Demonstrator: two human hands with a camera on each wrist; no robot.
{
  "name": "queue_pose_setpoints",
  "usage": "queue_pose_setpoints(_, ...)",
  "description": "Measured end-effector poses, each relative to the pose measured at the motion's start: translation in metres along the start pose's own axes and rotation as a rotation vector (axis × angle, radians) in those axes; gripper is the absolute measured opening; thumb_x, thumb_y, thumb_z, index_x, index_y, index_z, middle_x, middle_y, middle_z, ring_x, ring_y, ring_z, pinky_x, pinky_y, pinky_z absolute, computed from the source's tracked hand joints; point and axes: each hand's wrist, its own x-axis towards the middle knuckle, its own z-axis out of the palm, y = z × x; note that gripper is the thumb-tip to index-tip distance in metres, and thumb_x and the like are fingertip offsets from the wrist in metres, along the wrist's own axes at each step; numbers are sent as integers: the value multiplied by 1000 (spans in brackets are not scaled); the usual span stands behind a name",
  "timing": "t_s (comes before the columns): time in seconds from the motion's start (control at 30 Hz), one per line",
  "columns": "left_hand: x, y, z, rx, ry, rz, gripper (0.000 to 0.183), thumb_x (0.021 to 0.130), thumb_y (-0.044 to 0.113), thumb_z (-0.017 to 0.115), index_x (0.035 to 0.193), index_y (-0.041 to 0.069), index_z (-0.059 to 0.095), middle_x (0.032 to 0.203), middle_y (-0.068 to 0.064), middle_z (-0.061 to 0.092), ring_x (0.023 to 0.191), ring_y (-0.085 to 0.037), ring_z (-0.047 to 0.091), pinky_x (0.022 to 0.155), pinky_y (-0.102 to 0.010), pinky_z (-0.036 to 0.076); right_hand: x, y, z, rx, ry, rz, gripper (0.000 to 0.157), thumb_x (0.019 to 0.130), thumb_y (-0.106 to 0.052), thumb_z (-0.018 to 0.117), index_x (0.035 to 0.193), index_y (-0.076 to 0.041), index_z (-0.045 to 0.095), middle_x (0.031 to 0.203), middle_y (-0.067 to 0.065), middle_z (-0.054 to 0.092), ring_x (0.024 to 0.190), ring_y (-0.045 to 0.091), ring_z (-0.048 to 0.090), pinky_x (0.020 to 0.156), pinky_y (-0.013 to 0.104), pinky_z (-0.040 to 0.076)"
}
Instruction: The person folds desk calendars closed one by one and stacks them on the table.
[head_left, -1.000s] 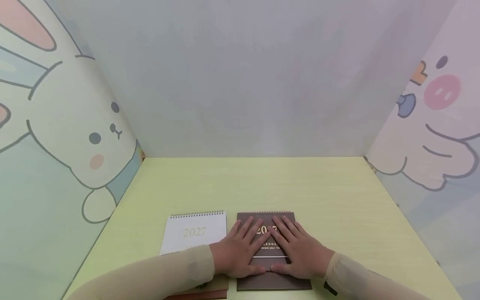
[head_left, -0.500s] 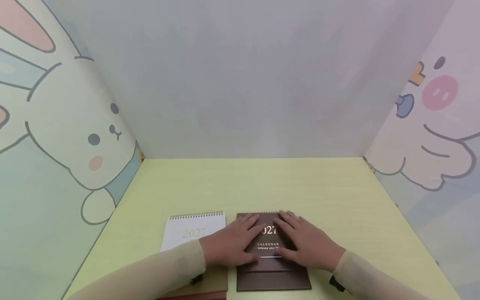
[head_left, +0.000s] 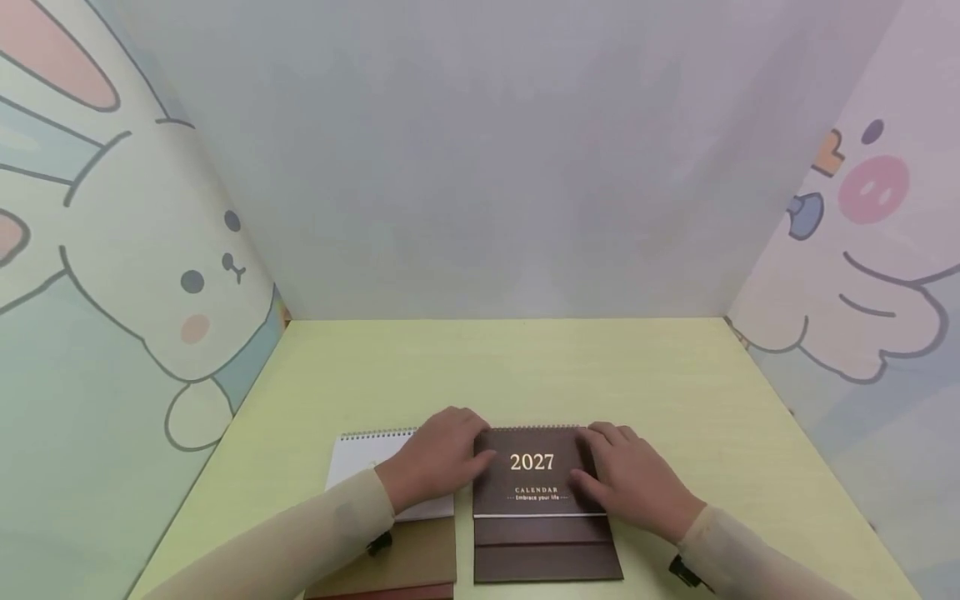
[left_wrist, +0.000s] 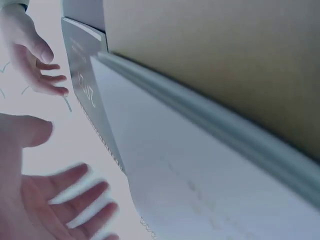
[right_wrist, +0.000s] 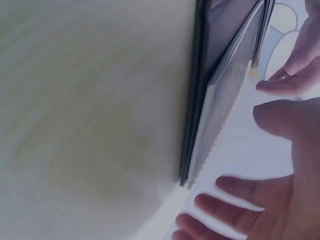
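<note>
A dark brown spiral-bound desk calendar (head_left: 536, 479) with "2027" in gold lies flat on the table. Left of it is a white 2027 desk calendar (head_left: 348, 468) with a tan lower part, partly covered by my left hand and sleeve. My left hand (head_left: 441, 457) hovers over the gap between the two calendars, near the brown one's top left corner. Over the brown calendar's right edge is my right hand (head_left: 639, 483). In the wrist views, fingers of the left hand (left_wrist: 37, 195) and right hand (right_wrist: 280, 175) are spread and loosely bent, holding nothing.
Both calendars lie near the front of a pale yellow table (head_left: 510, 367). A plain light wall (head_left: 510, 167) stands behind it. Side walls carry a cartoon rabbit (head_left: 157, 250) and a cartoon pig (head_left: 873, 200). Black straps show at both wrists.
Both hands have lifted from the brown calendar's cover and moved apart, the left one leftward and the right one rightward. The gold lettering is now uncovered. The calendars stay in place.
</note>
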Motion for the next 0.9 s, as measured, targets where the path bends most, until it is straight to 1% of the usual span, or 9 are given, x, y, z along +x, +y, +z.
queue_pose_setpoints(0.13, -4, -5, 4, 47, -12, -90, 45, 117, 43, 71, 132, 2, 83, 149, -17, 79, 150, -37, 70, 141, -65, 44, -5, 5, 4, -11, -1, 56, 65, 109, -54, 81, 145, 0, 76, 148, 21, 76, 133, 44, 75, 115, 62, 66)
queue_pose_setpoints(0.2, -7, -7, 5, 41, -14, -124, 47, 117, 46, 69, 130, 3, 83, 155, -19, 76, 156, -39, 66, 145, -72, 34, -6, 6, 5, -8, -17, 83, 68, 110, -58, 79, 143, 2, 77, 150, 23, 76, 134, 46, 75, 114, 64, 66)
queue_pose_setpoints(0.23, -8, -7, 6, 37, -11, -131, 47, 117, 46, 69, 128, 3, 84, 156, -20, 76, 157, -39, 65, 146, -73, 32, -7, 7, 6, -1, -23, 94, 69, 110, -59, 78, 142, 2, 77, 150, 24, 75, 135, 47, 75, 114, 65, 66)
queue_pose_setpoints(0.37, -11, -7, 7, 34, -13, -135, 47, 117, 47, 68, 121, 3, 84, 157, -21, 75, 158, -40, 65, 145, -74, 32, -7, 6, 8, 22, -40, 117, 71, 110, -61, 77, 139, 3, 77, 151, 25, 75, 135, 49, 74, 112, 67, 66)
queue_pose_setpoints(0.53, -14, -5, 12, 63, -60, -131, 51, 118, 49, 66, 116, 1, 85, 160, -22, 72, 158, -42, 64, 145, -73, 34, -9, 5, 10, 13, -22, 98, 66, 110, -60, 78, 133, 2, 80, 148, 23, 76, 132, 47, 75, 107, 65, 68)
queue_pose_setpoints(0.6, -14, -4, 13, 81, -70, -129, 53, 118, 50, 66, 119, 1, 86, 161, -22, 72, 158, -42, 63, 145, -72, 35, -8, 4, 12, 5, -10, 87, 64, 109, -59, 79, 133, 1, 80, 147, 22, 77, 132, 46, 76, 106, 65, 69)
queue_pose_setpoints(0.67, -15, -3, 15, 98, -78, -123, 55, 118, 52, 66, 126, 1, 86, 162, -21, 71, 159, -42, 62, 145, -71, 35, -8, 3, 13, 5, -5, 84, 64, 109, -58, 80, 135, 0, 80, 146, 22, 77, 133, 46, 76, 107, 65, 69)
queue_pose_setpoints(0.8, -15, -2, 17, 105, -87, -110, 56, 118, 53, 66, 137, 3, 83, 164, -18, 70, 161, -40, 60, 145, -70, 35, -7, 1, 15, 4, -11, 78, 67, 109, -59, 79, 140, 0, 79, 147, 21, 77, 135, 46, 75, 109, 65, 68)
queue_pose_setpoints(0.9, -15, -1, 18, 97, -87, -109, 57, 117, 54, 66, 138, 3, 83, 164, -17, 69, 162, -40, 60, 145, -71, 35, -6, 0, 16, 10, -19, 79, 71, 110, -60, 78, 144, 2, 78, 150, 22, 76, 138, 47, 73, 112, 66, 66)
